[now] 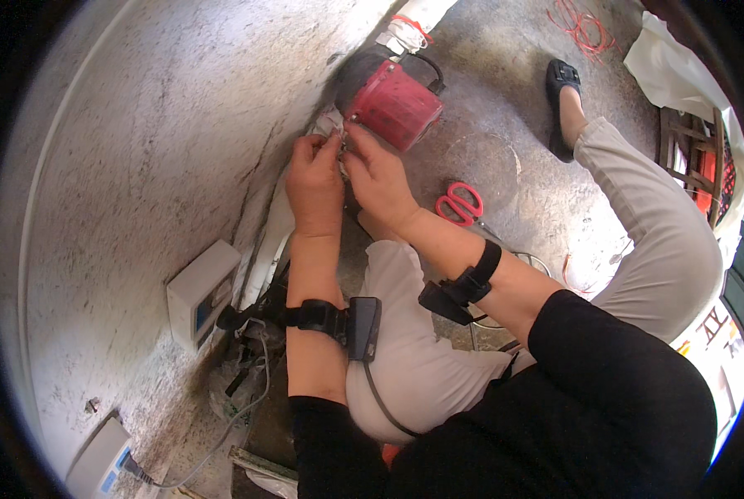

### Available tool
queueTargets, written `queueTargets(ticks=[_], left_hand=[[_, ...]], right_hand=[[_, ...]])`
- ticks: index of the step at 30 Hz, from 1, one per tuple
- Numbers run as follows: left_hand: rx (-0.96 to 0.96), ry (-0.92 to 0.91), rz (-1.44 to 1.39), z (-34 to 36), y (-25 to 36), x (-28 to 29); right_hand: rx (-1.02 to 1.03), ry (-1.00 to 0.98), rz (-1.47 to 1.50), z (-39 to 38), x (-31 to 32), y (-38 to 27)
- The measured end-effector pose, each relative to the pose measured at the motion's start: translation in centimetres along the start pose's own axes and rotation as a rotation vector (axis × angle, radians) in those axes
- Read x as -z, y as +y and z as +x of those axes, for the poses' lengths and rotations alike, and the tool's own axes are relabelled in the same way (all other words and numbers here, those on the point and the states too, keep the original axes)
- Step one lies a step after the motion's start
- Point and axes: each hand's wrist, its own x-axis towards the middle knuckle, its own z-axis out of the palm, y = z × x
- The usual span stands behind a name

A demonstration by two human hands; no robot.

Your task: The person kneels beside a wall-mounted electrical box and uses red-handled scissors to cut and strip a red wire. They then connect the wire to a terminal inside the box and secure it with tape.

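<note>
Scissors [463, 205] on floor [496, 75], left hand [315, 187] and right hand [382, 179] near red machine [397, 104] — can't tell grip state

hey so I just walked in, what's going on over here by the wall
A person sits low beside the wall, with the left hand and right hand close together next to a red and black machine. The fingertips seem to be working on something small, too small to make out. Pink-handled scissors lie on the floor, held by neither hand.
</note>
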Motion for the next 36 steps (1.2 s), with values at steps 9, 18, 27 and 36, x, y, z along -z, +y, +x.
queueTargets(ticks=[9, 18, 27, 36], left_hand=[[-0.048, 0.016, 0.089, -0.2, 0.4, 0.1], [0.003, 0.0, 0.01, -0.2, 0.3, 0.2], [0.014, 0.032, -0.099, 0.1, 0.4, 0.4], [0.029, -0.022, -0.161, 0.3, 0.6, 0.8]], right_hand=[[-0.681, 0.095, 0.544, 0.6, 0.6, 0.1], [-0.678, 0.048, 0.755, 1.8, -0.2, -0.9], [-0.7, 0.174, 0.9, 1.7, -1.1, 0.7], [-0.564, 0.156, 0.932, 1.7, -2.0, 0.6]])
